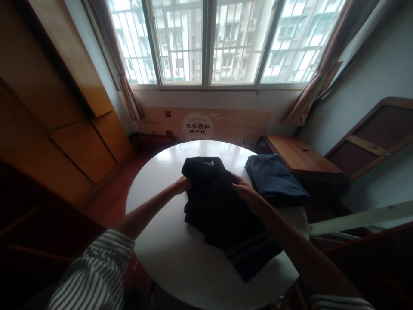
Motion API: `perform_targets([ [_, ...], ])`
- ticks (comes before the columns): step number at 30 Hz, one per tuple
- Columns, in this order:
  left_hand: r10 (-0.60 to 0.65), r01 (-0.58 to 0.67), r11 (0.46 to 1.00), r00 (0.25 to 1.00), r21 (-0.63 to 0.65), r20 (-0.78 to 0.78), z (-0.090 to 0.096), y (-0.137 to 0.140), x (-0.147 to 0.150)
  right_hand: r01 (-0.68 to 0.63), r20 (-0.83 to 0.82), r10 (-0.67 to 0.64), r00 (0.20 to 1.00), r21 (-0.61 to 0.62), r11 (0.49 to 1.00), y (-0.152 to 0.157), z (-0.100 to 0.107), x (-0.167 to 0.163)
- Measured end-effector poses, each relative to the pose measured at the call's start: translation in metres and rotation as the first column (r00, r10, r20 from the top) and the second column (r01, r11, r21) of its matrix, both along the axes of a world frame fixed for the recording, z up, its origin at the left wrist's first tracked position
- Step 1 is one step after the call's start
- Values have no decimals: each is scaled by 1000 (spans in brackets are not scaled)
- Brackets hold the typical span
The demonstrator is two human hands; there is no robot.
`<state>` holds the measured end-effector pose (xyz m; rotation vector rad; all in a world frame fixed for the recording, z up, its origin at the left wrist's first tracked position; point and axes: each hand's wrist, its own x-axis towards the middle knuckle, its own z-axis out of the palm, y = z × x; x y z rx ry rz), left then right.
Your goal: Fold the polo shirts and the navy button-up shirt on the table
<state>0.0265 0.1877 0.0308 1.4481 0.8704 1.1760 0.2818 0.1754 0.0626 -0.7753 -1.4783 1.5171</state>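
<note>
A black garment (213, 206) with a small white label at its collar lies across the round white table (155, 181). Its collar end is raised toward the window, and pale stripes cross the dark cloth at its near end. My left hand (183, 185) grips the garment's left edge near the collar, its fingertips hidden by the cloth. On the opposite edge, my right hand (241, 186) pinches the fabric between thumb and fingers. A folded dark blue cloth item (275, 178) rests on the table just right of my right hand.
Behind the table are a wide barred window (206, 43) and a printed banner (200, 122). A wooden desk (300, 155) stands at the back right, with a framed wooden panel (371, 135) leaning beside it. Wooden cabinets (74, 146) line the left side.
</note>
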Motion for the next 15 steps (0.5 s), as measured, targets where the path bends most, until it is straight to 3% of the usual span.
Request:
perform_targets([
  [4, -35, 36, 999, 999, 26, -28, -2, -18, 4, 239, -69, -238, 969, 14, 971, 0, 0, 5],
  [7, -34, 36, 991, 999, 132, -20, 15, -29, -15, 327, -51, -328, 943, -13, 945, -4, 3, 22],
  [10, -34, 90, 973, 967, 215, -251, 45, -41, -54, 382, -25, -382, 924, 3, 924, -11, 8, 45],
  [13, -150, 266, 953, 826, 142, -544, 77, -50, -99, 443, -26, -444, 896, 143, 885, -13, 12, 66],
  [15, -123, 269, 951, 780, 152, -613, 92, -46, -122, 474, -49, -476, 878, 236, 849, -4, 17, 73],
])
